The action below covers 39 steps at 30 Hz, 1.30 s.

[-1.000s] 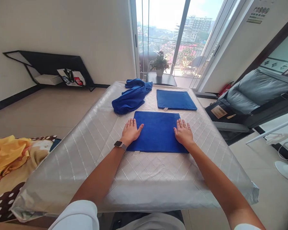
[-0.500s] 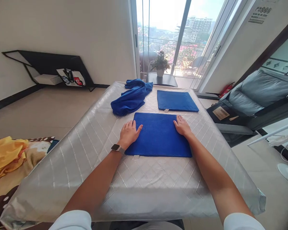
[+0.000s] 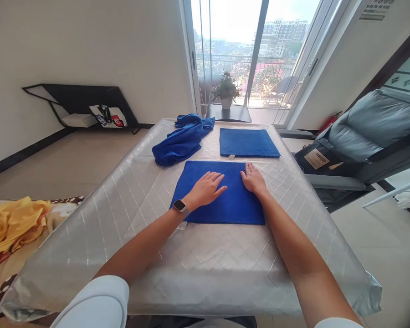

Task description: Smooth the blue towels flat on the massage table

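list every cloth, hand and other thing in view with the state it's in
Near blue cloth: lying flat
Left hand: open, palm down over that cloth
Right hand: open, palm down by its right edge
Far blue cloth: lying flat
Third blue cloth: crumpled
Table cover: spread out, creased
Watch: worn, screen dark
Potted plant: upright
Yellow cloth: rumpled
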Motion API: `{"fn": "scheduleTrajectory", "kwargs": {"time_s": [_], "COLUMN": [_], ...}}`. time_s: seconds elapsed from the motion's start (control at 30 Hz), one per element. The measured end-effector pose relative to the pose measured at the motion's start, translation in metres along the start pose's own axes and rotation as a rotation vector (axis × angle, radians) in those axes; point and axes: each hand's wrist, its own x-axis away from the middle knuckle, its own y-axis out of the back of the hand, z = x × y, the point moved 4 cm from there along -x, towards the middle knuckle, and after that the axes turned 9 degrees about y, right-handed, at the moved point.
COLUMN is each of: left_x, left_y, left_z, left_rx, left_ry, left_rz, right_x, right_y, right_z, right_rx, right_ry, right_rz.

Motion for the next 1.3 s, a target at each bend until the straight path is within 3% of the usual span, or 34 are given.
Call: {"fn": "scheduleTrajectory", "kwargs": {"time_s": [0.17, 0.3, 0.43, 0.7, 0.8, 0.9, 1.07, 1.3], "left_x": [-0.077, -0.108, -0.102, -0.062, -0.046, -0.038, -0.036, -0.037], "left_y": [-0.029, -0.052, -0.058, -0.04, -0.035, -0.032, -0.03, -0.031], "left_z": [-0.065, -0.077, -0.043, 0.08, 0.112, 0.123, 0.119, 0.12], "left_rx": [0.065, 0.091, 0.086, 0.037, 0.011, -0.001, 0.008, 0.023], "left_ry": [-0.045, -0.03, 0.051, 0.322, 0.411, 0.454, 0.458, 0.471], "left_rz": [0.057, 0.128, 0.186, 0.185, 0.157, 0.123, 0.068, 0.079], "right_x": [0.004, 0.006, 0.003, 0.001, 0.001, -0.001, -0.008, -0.019], "right_y": [0.0, -0.002, -0.001, 0.001, 0.0, -0.001, 0.004, 0.003], "right_z": [-0.002, -0.004, -0.001, 0.0, -0.001, -0.002, -0.001, 0.0], "right_rx": [0.031, 0.033, 0.006, -0.01, 0.004, 0.029, 0.084, 0.038], "right_ry": [0.045, 0.046, 0.029, -0.008, -0.007, -0.005, 0.002, -0.015], "right_rz": [-0.001, 0.013, -0.007, 0.015, 0.019, 0.038, 0.102, 0.064]}}
